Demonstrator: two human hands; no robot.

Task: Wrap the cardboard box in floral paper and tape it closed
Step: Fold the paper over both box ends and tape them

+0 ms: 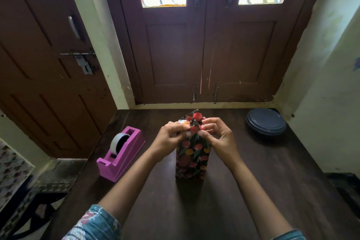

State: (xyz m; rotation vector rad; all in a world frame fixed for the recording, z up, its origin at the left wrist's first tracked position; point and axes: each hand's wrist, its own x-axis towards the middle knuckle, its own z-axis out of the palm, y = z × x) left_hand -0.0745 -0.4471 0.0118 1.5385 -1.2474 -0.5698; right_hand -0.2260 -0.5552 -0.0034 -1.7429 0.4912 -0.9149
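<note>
Cardboard box hidden by floral paper (191, 159); left hand (171, 135) and right hand (219, 134) pinch its top folds.

Single wide-angle view from the person's head, facing forward and down over the table (253, 191) toward the double doors (167, 54); left hand (171, 136) and right hand (220, 134) lie near, at centre frame.

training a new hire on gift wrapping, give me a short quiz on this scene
1. True or false: the pink plastic tape dispenser stands left of the upright floral-wrapped cardboard box.
2. The left hand and right hand pinch paper at the box's: A top, B base, C middle.
3. Fill in: the dark blue round container sits on the dark wooden table's far ____ corner.
Key: 1 true; 2 A; 3 right.
</note>
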